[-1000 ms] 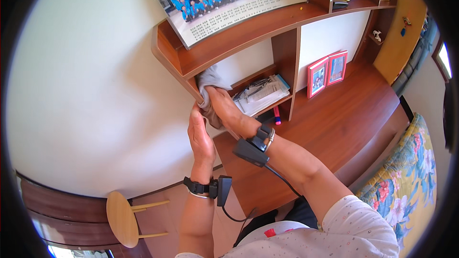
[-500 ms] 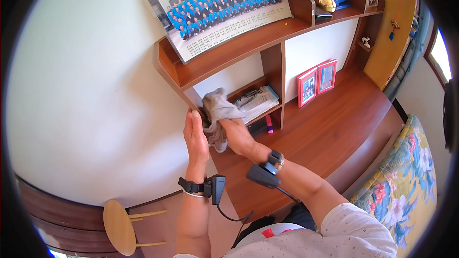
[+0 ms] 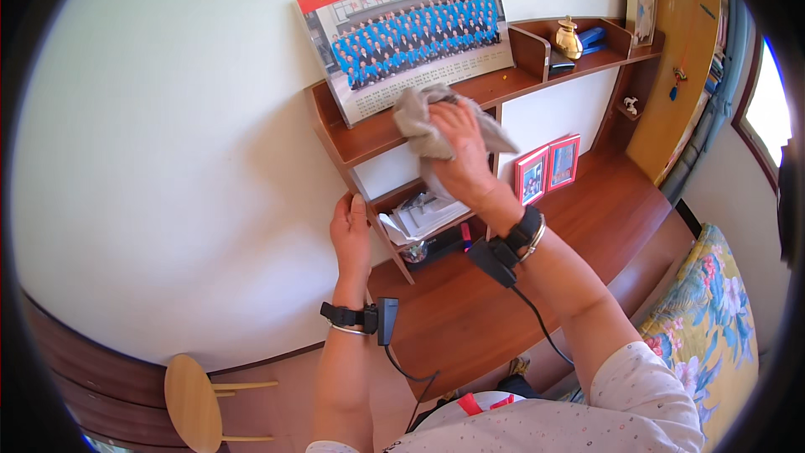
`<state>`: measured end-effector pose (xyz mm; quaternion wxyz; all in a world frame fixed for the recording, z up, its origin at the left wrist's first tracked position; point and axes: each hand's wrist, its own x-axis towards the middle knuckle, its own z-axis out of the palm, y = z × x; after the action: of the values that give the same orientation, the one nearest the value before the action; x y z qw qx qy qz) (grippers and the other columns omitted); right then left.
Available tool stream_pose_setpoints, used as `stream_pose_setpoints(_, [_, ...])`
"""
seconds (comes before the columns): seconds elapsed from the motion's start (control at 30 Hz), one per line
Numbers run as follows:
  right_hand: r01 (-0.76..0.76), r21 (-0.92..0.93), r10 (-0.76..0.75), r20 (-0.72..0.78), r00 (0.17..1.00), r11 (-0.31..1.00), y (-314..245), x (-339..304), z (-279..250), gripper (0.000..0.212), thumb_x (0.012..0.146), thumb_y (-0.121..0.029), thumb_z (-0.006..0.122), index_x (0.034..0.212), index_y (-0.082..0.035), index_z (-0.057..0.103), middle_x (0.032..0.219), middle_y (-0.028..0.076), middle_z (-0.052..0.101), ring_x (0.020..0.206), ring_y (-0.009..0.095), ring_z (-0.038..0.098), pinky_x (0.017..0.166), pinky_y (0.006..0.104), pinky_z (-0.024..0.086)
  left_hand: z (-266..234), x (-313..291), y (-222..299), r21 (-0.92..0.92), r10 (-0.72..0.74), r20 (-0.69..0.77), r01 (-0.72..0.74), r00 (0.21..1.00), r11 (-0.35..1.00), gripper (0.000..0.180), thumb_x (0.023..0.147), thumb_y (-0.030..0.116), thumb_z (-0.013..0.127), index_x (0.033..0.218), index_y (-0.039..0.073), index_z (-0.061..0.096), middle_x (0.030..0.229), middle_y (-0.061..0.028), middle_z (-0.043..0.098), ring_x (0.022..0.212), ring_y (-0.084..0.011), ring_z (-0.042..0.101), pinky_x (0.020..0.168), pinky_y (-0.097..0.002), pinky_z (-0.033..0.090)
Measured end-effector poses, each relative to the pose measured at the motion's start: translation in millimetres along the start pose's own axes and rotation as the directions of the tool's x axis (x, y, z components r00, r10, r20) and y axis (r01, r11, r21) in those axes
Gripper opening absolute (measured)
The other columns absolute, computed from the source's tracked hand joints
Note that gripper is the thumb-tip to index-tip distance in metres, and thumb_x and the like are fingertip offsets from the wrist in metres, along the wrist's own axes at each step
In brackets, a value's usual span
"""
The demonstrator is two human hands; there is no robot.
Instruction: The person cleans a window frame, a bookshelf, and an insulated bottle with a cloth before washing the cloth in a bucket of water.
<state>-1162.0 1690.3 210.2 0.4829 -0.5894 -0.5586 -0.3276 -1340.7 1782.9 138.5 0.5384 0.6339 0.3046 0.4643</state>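
Observation:
My right hand (image 3: 461, 155) is closed on a crumpled grey cloth (image 3: 412, 122), up at the front edge of the upper shelf (image 3: 470, 88) of a brown wooden desk hutch. Just behind the cloth, a large group photo (image 3: 411, 42) with a red top band leans against the wall on that shelf. Lower down, my left hand (image 3: 350, 235) grips the edge of the hutch's left side panel (image 3: 332, 136), thumb on the near side; its fingertips are partly hidden. Papers (image 3: 428, 216) lie in the compartment below the cloth.
A red double photo frame (image 3: 547, 169) stands on the desktop (image 3: 537, 243). A gold pot (image 3: 567, 39) and a blue object (image 3: 592, 39) sit on the upper right shelf. A floral-covered chair (image 3: 704, 310) is at the right, a wooden stool (image 3: 193, 403) at lower left.
My right hand and the cloth have moved up and right, from the side panel by the lower compartment to the upper shelf's edge. My left hand stays at the side panel.

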Motion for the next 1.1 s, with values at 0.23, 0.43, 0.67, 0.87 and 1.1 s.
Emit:
stream_pose_setpoints(0.23, [0.050,0.114,-0.066,0.143,0.988,0.992,-64.4,12.4,44.4,0.018,0.074,-0.009,0.058,0.091,-0.004,0.059,0.101,0.010,0.060,0.101,0.029,0.053,0.092,0.0397,0.038,-4.0,8.8,-15.9,0.061,0.120,-0.002,-0.120,0.993,0.991,0.040,0.096,0.031,0.052,0.117,-0.003,0.056,0.085,-0.0027,0.060,0.070,-0.0084,0.051,0.062,-0.0245,0.042])
stream_pose_setpoints(0.43, [0.186,0.067,-0.193,0.121,0.974,0.980,6.4,11.3,-1.9,0.022,0.078,-0.008,0.060,0.100,-0.005,0.060,0.102,0.011,0.061,0.103,0.030,0.055,0.093,0.0422,0.040,-0.8,3.4,-8.4,0.054,0.082,0.007,-0.082,0.997,0.995,0.040,0.096,0.032,0.052,0.116,-0.003,0.057,0.084,-0.0026,0.060,0.073,-0.0087,0.052,0.064,-0.0251,0.045])
stream_pose_setpoints(0.67, [0.145,-0.106,-0.134,0.106,0.985,0.984,75.3,11.7,-58.8,0.023,0.081,-0.004,0.056,0.104,-0.003,0.061,0.104,0.014,0.061,0.104,0.032,0.054,0.094,0.0410,0.041,-1.3,4.0,-6.9,0.104,0.044,-0.023,-0.041,0.999,0.994,0.045,0.095,0.036,0.053,0.121,-0.001,0.055,0.089,-0.0030,0.060,0.078,-0.0095,0.054,0.067,-0.0251,0.047])
stream_pose_setpoints(0.87, [0.018,-0.009,-0.018,-0.077,0.997,1.000,87.0,18.1,-67.2,0.023,0.081,0.001,0.051,0.102,-0.001,0.060,0.099,0.017,0.060,0.096,0.036,0.053,0.086,0.0418,0.043,-5.4,7.4,-10.7,0.109,0.027,0.001,-0.027,1.000,0.994,0.047,0.095,0.038,0.052,0.123,0.001,0.054,0.097,-0.0035,0.060,0.085,-0.0107,0.056,0.068,-0.0251,0.049])
stream_pose_setpoints(1.1, [-0.059,-0.285,0.082,0.072,0.994,0.957,119.5,25.8,-68.5,0.005,0.080,-0.004,0.050,0.078,-0.003,0.054,0.084,0.015,0.058,0.084,0.035,0.055,0.074,0.0430,0.043,4.1,3.4,-9.3,0.118,0.028,-0.008,-0.026,1.000,0.993,0.048,0.095,0.039,0.051,0.124,0.000,0.053,0.096,-0.0049,0.061,0.085,-0.0114,0.056,0.069,-0.0260,0.049])
